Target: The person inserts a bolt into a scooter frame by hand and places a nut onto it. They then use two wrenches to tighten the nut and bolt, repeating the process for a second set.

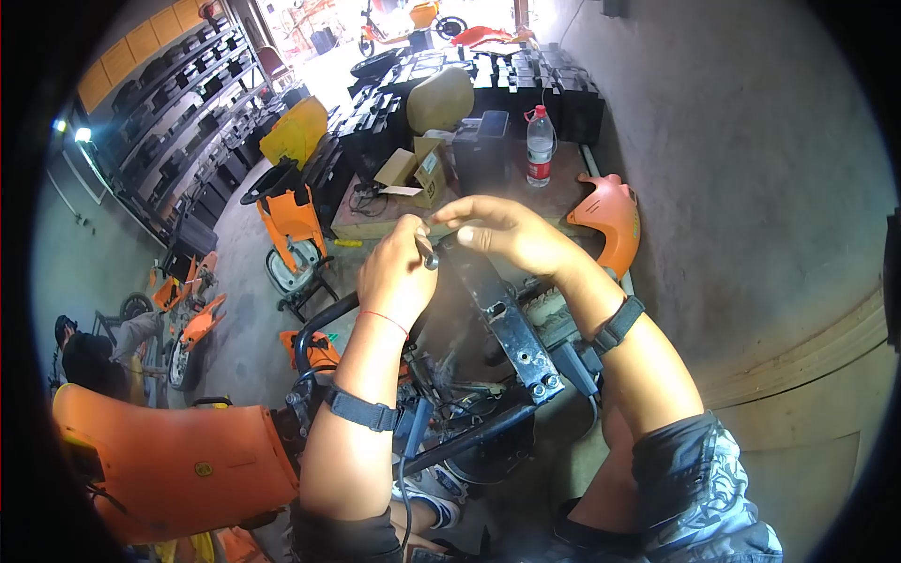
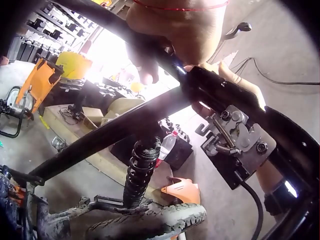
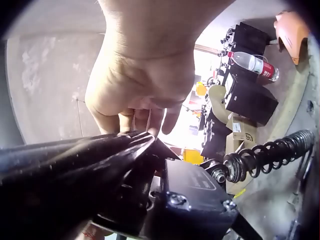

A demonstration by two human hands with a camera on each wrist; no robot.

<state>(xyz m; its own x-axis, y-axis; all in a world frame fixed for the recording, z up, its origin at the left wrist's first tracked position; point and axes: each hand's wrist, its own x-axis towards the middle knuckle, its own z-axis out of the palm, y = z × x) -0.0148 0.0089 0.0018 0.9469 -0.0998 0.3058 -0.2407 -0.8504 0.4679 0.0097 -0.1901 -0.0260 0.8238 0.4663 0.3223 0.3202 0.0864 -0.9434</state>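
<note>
My left hand (image 1: 396, 274) grips a dark metal socket wrench (image 1: 428, 253), whose round end sticks out beside the thumb. In the left wrist view the wrench's bent end (image 2: 242, 28) shows past the hand. My right hand (image 1: 516, 235) is at the far end of a black metal frame (image 1: 507, 324), thumb and fingers extended. The right wrist view shows its fingers (image 3: 155, 120) reaching down behind the frame, tips partly hidden. A silver latch with a spring (image 2: 239, 135) is fixed to the frame, with a black cable below it.
A black coil shock (image 2: 137, 172) and a muddy tire (image 2: 155, 222) sit under the frame. An orange body panel (image 1: 188, 460) lies at the left. Beyond stand a cardboard box (image 1: 427, 174), a bottle (image 1: 539, 150) and rows of black boxes. Another person (image 1: 94, 361) crouches far left.
</note>
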